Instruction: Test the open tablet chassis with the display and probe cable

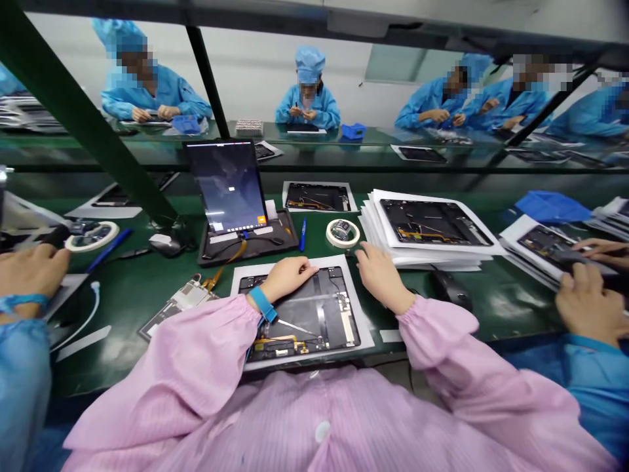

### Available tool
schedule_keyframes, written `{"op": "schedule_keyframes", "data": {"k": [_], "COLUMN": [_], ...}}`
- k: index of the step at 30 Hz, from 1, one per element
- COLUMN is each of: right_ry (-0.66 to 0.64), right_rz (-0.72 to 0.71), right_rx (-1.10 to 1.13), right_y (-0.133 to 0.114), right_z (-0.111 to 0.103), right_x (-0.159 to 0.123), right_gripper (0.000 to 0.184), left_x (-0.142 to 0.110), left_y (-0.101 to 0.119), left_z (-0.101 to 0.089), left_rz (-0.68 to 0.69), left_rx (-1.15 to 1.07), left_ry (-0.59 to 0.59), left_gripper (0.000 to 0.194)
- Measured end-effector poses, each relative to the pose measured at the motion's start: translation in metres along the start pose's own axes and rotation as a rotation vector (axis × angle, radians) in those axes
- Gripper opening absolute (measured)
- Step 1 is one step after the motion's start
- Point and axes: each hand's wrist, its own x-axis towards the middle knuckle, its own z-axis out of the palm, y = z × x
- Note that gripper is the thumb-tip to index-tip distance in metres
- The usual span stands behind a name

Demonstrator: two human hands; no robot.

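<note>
An opened tablet chassis (314,314) lies on a white sheet right in front of me, dark inside with gold flex cables along its near edge. My left hand (287,275), with a blue wrist strap, rests on the chassis's far left part, fingers curled. My right hand (378,275) rests at the chassis's right far corner, fingers bent, beside a stack of white-framed chassis trays (427,226). A roll of tape (343,233) sits just beyond my right hand. Neither hand visibly holds anything.
A tablet screen (228,187) stands propped in a dark tray behind the chassis, with a blue pen (303,234) beside it. Co-workers' hands work at the left (29,272) and right (587,305). Several people in blue sit at the far bench.
</note>
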Motion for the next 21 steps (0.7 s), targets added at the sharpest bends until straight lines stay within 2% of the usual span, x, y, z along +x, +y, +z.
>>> {"op": "schedule_keyframes", "data": {"k": [3,6,11,13,15,17,21], "right_ry": [-0.066,-0.058,0.118,0.139,0.108,0.034,-0.146], "right_rz": [-0.078,-0.093,-0.098,-0.13,-0.143,-0.135,-0.095], "right_rx": [-0.062,-0.061,-0.06,-0.007,0.078,0.137,0.083], "right_y": [-0.002,0.004,0.011,0.007,0.0,-0.007,-0.016], "right_z": [0.016,0.013,-0.033,-0.05,-0.055,-0.047,-0.011], "right_x": [0.022,0.028,-0.004,-0.02,-0.027,-0.023,0.005], "right_gripper": [0.029,0.04,0.033,0.031,0.033,0.036,0.044], "left_x": [-0.001,-0.001,-0.001,0.0,0.0,0.0,-0.001], "left_y": [0.002,0.002,-0.001,-0.002,-0.003,-0.003,-0.002], "left_z": [-0.002,-0.003,-0.001,-0.001,-0.001,-0.001,-0.002], "left_rz": [-0.001,-0.006,0.002,0.0,0.004,0.009,0.018], "left_rx": [0.0,-0.006,-0.001,0.004,0.012,0.017,0.011], "left_ry": [-0.011,-0.017,-0.022,-0.023,-0.023,-0.02,-0.012], "left_gripper": [0.035,0.034,0.036,0.035,0.035,0.034,0.035]}}
